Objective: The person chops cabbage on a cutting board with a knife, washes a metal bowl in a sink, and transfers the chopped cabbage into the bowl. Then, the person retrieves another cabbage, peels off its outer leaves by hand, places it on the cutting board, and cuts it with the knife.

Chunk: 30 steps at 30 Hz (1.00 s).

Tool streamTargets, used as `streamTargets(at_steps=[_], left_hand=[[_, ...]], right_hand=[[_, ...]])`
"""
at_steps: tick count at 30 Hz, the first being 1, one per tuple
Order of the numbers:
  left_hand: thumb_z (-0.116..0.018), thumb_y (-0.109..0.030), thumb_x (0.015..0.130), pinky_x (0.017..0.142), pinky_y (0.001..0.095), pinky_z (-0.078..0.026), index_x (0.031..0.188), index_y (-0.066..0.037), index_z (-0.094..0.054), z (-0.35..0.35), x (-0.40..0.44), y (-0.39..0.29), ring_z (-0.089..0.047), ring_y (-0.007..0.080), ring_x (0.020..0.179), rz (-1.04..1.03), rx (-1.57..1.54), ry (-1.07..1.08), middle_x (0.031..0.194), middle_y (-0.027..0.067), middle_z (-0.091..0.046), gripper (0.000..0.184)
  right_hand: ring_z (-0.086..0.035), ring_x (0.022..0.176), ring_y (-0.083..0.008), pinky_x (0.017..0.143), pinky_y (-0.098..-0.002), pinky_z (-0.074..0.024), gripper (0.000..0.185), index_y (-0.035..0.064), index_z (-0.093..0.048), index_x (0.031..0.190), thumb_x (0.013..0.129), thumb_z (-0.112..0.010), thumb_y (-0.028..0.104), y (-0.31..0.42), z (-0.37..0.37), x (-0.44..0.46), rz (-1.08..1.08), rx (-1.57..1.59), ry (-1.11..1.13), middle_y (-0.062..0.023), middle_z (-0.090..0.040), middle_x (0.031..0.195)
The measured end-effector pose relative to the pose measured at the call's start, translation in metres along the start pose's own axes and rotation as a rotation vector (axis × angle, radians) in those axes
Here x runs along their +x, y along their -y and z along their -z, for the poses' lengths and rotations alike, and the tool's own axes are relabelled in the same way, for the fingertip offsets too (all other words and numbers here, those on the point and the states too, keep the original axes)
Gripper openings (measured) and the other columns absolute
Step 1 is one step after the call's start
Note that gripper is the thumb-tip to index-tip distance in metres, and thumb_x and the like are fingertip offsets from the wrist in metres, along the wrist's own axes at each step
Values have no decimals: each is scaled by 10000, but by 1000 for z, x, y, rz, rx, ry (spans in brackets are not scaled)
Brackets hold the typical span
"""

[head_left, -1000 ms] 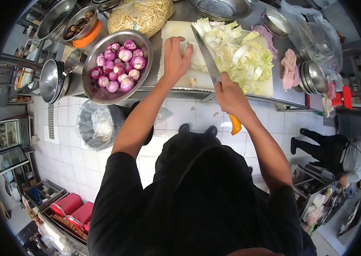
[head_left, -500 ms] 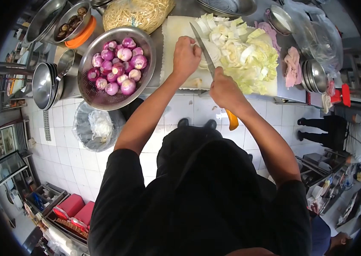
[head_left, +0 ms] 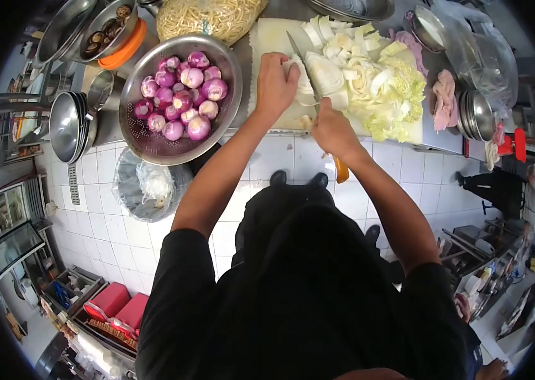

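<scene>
One right hand (head_left: pixel 336 131) clamps knife (head_left: pixel 304 64), left hand (head_left: pixel 276 85) touches cabbage (head_left: pixel 302 82), hold unclear: if cabbage shifts, knife could nick left hand.

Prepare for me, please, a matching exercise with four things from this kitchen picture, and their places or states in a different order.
Column 1
1. Knife
2. Purple onions
3. Noodle-like strands
4. Pale cabbage

Column 2
A. Inside a clear plastic bag
B. Cut into pieces on the white board
C. Gripped in the person's right hand
D. Heaped in a metal colander

Right pairs: 1-C, 2-D, 3-A, 4-B
</scene>
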<state>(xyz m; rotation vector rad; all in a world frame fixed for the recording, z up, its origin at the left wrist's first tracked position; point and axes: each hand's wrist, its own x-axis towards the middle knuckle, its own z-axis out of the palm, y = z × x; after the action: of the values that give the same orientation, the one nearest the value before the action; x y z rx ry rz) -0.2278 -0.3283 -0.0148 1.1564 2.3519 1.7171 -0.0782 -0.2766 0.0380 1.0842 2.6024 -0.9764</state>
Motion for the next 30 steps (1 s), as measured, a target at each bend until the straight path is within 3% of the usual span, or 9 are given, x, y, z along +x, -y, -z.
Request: streamTargets(at_steps=[1,5,7,10,19,22,26,29,30], left_hand=[[-653,-158,777,820,433,-433,1037,21,-494,4,-4,-7,-515,386,939,42,-5,20,1013,224,-500,353],[-690,-208,751,893,433,-414,1175,-3,-474,10,-26,-30,-462,379,1064,-105,103,-38,1136,225,-440,518],[-700,-201,727,915,435,-407,1216,-13,-464,2,-33,-31,-440,380,1101,-58,99,1,1163,221,-422,574],[-698,-153,686,916,436,-408,1200,-16,-472,-7,-35,-35,-454,385,1090,79,-9,26,1158,223,-443,579],[-645,-18,658,908,435,-420,1190,26,-468,5,-22,-28,-503,408,1029,-96,98,-142,1116,240,-503,562],[-643,-16,658,917,428,-422,1201,33,-475,2,-32,-25,-506,411,1044,-65,133,-79,1083,239,-536,570],[-651,-38,675,942,425,-411,1204,19,-496,8,-9,-2,-503,408,1070,-4,132,-146,1091,239,-561,554],[-657,-73,688,950,436,-401,1207,3,-498,15,7,8,-487,404,1096,-69,320,-104,1136,227,-544,548],[-667,-97,681,956,480,-375,1232,-41,-504,14,8,10,-451,378,1142,-138,363,-128,1215,201,-505,577]], right_hand=[[-593,873,-480,790,-532,-449,293,-60,-391,1059,841,-492,108,0,2,-1,-3,-1,1,-325,-611,841],[-596,857,-476,789,-534,-449,292,-48,-393,1067,850,-486,123,11,20,-12,-152,224,148,-326,-610,844],[-599,845,-473,780,-536,-451,292,-43,-395,1070,851,-484,129,-3,5,-9,-79,144,58,-324,-611,840],[-600,834,-474,773,-535,-455,291,-39,-393,1076,853,-477,129,-8,0,-13,-40,77,16,-323,-611,837],[-594,817,-486,763,-545,-458,235,-27,-401,1042,864,-461,115,-21,-8,-37,-27,55,-7,-315,-607,803],[-591,805,-490,751,-550,-457,203,-14,-404,1017,871,-456,118,-20,-6,-40,-18,67,-10,-314,-603,789],[-581,781,-497,737,-557,-448,170,7,-405,1000,888,-443,130,-13,11,-53,2,103,-75,-313,-596,765],[-577,751,-489,700,-557,-432,178,16,-402,1010,898,-450,147,-14,33,-74,48,106,-168,-294,-595,738],[-575,748,-487,688,-554,-427,181,18,-402,1008,900,-456,153,-20,38,-81,26,147,-172,-288,-596,733]])
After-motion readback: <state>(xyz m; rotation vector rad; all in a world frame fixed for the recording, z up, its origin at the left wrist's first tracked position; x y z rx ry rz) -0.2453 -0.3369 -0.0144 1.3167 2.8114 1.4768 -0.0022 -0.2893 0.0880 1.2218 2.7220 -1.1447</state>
